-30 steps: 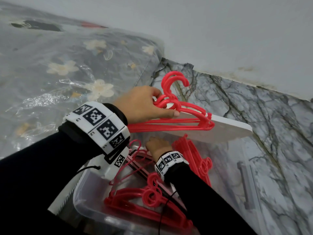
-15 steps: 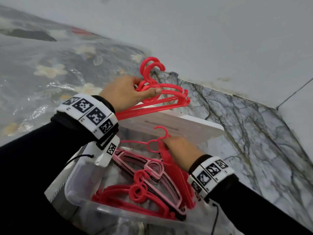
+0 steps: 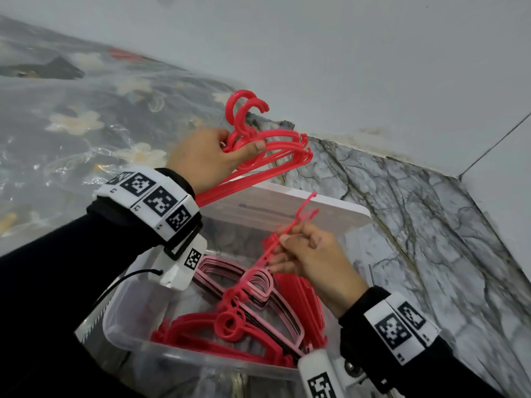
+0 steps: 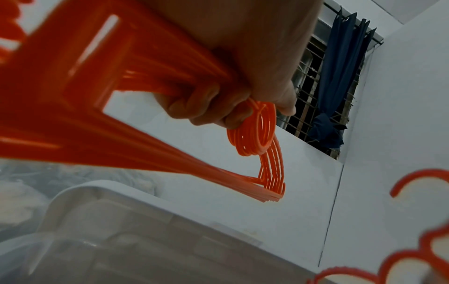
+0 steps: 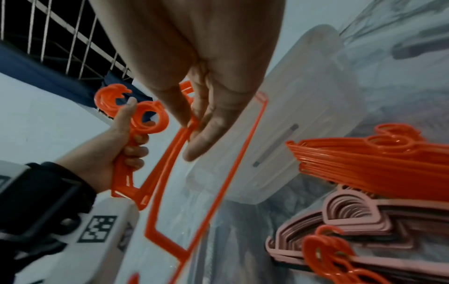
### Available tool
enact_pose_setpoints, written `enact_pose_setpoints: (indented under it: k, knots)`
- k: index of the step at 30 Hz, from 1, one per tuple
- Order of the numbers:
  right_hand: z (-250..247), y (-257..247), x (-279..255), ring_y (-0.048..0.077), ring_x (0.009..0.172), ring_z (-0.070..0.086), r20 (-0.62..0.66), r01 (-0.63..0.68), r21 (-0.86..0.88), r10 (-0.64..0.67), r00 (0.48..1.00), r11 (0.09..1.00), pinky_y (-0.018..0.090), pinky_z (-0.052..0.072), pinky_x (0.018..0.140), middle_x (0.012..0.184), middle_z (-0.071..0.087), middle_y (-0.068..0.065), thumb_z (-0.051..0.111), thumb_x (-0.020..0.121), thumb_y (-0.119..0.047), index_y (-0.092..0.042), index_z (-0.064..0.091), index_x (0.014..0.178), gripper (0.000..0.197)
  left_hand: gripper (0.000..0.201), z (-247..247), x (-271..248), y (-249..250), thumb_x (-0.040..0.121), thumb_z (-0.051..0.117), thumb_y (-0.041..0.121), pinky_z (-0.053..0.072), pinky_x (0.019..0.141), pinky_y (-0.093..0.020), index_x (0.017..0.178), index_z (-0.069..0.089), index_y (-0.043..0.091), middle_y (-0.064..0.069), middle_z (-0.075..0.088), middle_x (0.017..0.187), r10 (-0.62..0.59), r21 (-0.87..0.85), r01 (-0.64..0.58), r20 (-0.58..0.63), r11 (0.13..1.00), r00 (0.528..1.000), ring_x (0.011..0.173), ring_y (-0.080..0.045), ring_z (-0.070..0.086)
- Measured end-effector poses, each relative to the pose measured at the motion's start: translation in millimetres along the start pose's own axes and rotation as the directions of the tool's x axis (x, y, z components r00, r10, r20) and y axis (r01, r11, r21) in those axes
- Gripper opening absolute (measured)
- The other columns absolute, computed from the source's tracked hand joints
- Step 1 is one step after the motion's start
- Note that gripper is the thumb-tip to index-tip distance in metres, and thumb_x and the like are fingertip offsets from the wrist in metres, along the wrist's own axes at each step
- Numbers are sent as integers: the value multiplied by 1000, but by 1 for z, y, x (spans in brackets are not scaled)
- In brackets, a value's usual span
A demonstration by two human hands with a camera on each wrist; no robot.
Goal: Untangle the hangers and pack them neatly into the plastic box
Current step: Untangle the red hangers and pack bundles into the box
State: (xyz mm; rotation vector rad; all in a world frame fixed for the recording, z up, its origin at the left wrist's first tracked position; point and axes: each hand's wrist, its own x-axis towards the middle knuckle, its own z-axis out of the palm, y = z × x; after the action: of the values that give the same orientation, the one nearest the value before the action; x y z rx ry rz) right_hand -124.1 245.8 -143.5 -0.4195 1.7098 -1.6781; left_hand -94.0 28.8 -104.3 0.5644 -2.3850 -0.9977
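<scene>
Gripping red hanger bundle (image 3: 275, 156), left hand (image 3: 207, 159); right hand (image 3: 313, 259) pinching single hanger (image 3: 270, 254) above plastic box (image 3: 135, 337).

Red hangers (image 3: 275, 156) were smooth glossy plastic; pink hangers (image 3: 258, 285) matt plastic. Box (image 3: 126, 326) was clear plastic, lid (image 3: 330, 214) beside it white, matt. Floor (image 3: 416, 225) looked like glossy marble.

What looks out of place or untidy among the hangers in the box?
In the plastic box, red hangers lie across the stacked pink hangers, hooks overlapping, not aligned. Nothing looks broken.
</scene>
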Motion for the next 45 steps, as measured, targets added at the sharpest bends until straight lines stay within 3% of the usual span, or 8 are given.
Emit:
enact_pose_setpoints:
  k: [6, 11, 22, 29, 35, 40, 43, 45]
  knots:
    - [4, -22, 20, 14, 54, 53, -135, 276, -211, -307, 942, 938, 18, 51, 52, 64, 55, 9, 59, 89, -1, 3, 62, 84, 7, 66, 20, -12, 9, 65, 41, 82, 30, 48, -23, 61, 54, 17, 8, 48, 46, -6, 53, 0, 109, 999, 994, 44, -5, 43]
    - [14, -30, 36, 22, 63, 60, -168, 326, -274, -379, 910, 905, 36, 55, 71, 67, 62, 8, 64, 86, -3, -10, 63, 74, 14, 71, 37, -21, 11, 75, 35, 78, 43, 62, -36, 74, 61, 12, -3, 60, 63, 25, 59, -33, 127, 998, 992, 64, -22, 57]
    - [11, -19, 43, 9, 57, 64, -248, 265, -138, -293, 923, 954, 23, 57, 62, 71, 63, 11, 58, 88, 2, 4, 62, 85, 6, 77, 58, -45, 17, 65, 33, 88, 38, 65, -32, 100, 48, 21, 12, 56, 78, 62, -19, -60, 178, 998, 982, 76, -14, 56]
    - [5, -12, 40, 30, 79, 66, -273, 159, -155, -197, 942, 975, 55, 51, 86, 82, 70, 13, 76, 77, -22, -9, 69, 81, 15, 107, 67, -70, 25, 59, 15, 96, 46, 88, -36, 132, 37, 21, 3, 57, 113, 174, -136, -140, 290, 981, 941, 102, -14, 58]
    - [-3, -4, 36, 31, 85, 67, -186, 68, 25, -62, 981, 997, 36, 57, 79, 100, 69, 23, 66, 85, -4, 6, 64, 108, 25, 132, 82, -79, 25, 56, 22, 97, 34, 110, -40, 143, 19, -2, -23, 42, 138, 82, -284, 48, 429, 958, 900, 131, -27, 41]
    - [-8, -1, 35, 19, 64, 61, -146, 1, 102, 14, 989, 995, 21, 53, 53, 80, 64, 15, 61, 87, -1, 1, 65, 92, 7, 112, 79, -79, 32, 71, 18, 85, 0, 110, -9, 152, 3, 9, 0, 6, 159, -14, -277, 207, 567, 938, 824, 138, 2, -2]
    - [-14, 0, 36, 21, 70, 62, -116, 12, 34, -8, 993, 999, 23, 55, 61, 89, 64, 20, 59, 89, 0, 8, 63, 103, 17, 102, 70, -76, 33, 74, 27, 84, 28, 115, -32, 152, 16, 19, 1, 21, 157, -53, -248, 314, 703, 916, 709, 136, -7, 32]
    - [-17, -1, 36, 23, 74, 63, -73, 12, 16, -11, 997, 1000, 27, 56, 67, 94, 64, 22, 58, 88, 1, 8, 62, 106, 19, 57, 59, -69, 32, 90, 34, 63, 46, 98, -28, 129, 49, 26, -2, 58, 129, -48, -209, 320, 767, 924, 640, 105, -11, 57]
